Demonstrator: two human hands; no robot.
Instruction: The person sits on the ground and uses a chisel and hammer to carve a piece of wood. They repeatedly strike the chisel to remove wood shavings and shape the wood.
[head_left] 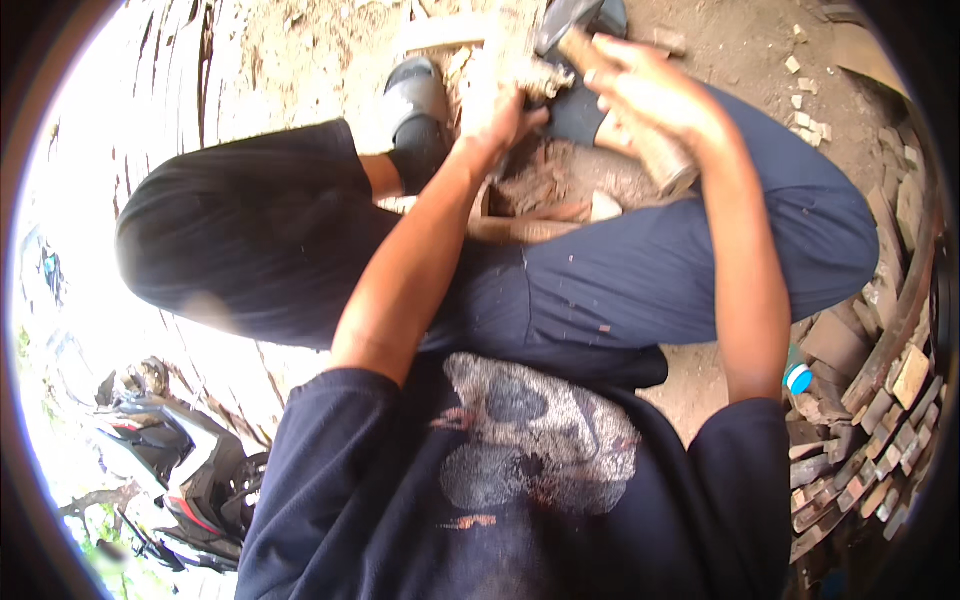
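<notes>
My right hand (665, 95) is closed round the thick wooden handle (655, 155) of a short tool. Its dark metal head (568, 22) is at the far end; blur hides whether it is a hatchet or a hammer. My left hand (492, 122), left of the tool, is closed on a pale piece of wood (518, 65) with a rough, splintered end. Glare washes out much of that piece. Both hands are between my bent legs, above a low wooden block (520, 230) and reddish-brown scraps.
My sandalled left foot (415, 100) is beside the work. Pale wood chips (805, 120) dot the dirt ground at the right. Stacked wood offcuts (880, 440) and a bottle with a blue cap (798, 379) are on my right. A motorcycle (190, 470) stands at the lower left.
</notes>
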